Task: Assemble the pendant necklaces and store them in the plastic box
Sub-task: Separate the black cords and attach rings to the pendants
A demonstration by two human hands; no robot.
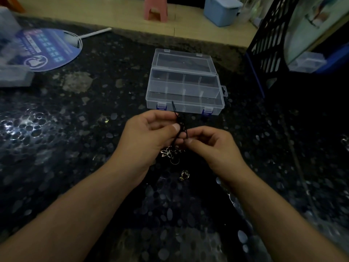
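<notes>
A clear plastic box [184,86] with dividers and blue latches stands open on the dark table, its lid tilted back. Just in front of it my left hand [149,133] pinches a black cord [177,120] between thumb and fingers. My right hand [213,146] pinches the same cord from the right, fingertips close to the left thumb. One cord end sticks up toward the box's front wall. A silver flower-shaped pendant [171,151] hangs or lies just below my fingers. A small gold pendant [184,175] lies on the table between my wrists.
A round blue printed fan [47,50] with a white handle lies at the back left beside a translucent container [13,72]. A black lattice rack [268,44] stands at the right, another clear box [306,62] behind it. On the floor beyond are a pink stool [155,8] and a blue bin [221,10].
</notes>
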